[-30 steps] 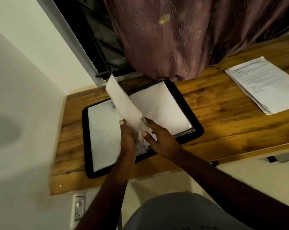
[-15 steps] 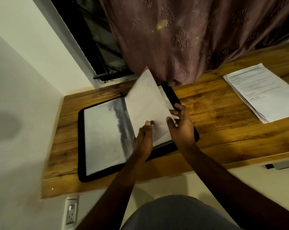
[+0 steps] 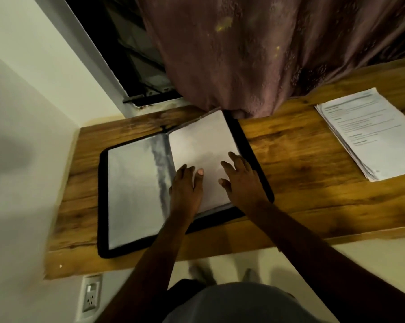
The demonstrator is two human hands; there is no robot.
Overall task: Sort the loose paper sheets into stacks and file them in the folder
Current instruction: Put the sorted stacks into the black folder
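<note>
Folder: your black-edged folder (image 3: 255,159) lies open on the wooden surface (image 3: 301,194), left of centre in the frame; its left page is a grey sleeve (image 3: 134,192), its right page a white sheet (image 3: 203,145) lying flat.
Left hand: your left hand (image 3: 185,190) rests palm down on the white sheet near the folder's spine; fingers straight and slightly spread, gripping nothing.
Right hand: your right hand (image 3: 243,183) lies flat on the same sheet at its right edge; fingers spread, pressing the paper down.
Paper stack: a stack of printed sheets (image 3: 371,134) sits at the right of the frame, well apart from the folder.
Background: a mauve curtain (image 3: 255,54) hangs at the top, its hem touching the surface just beyond the folder; a wall socket (image 3: 90,297) shows lower left.
</note>
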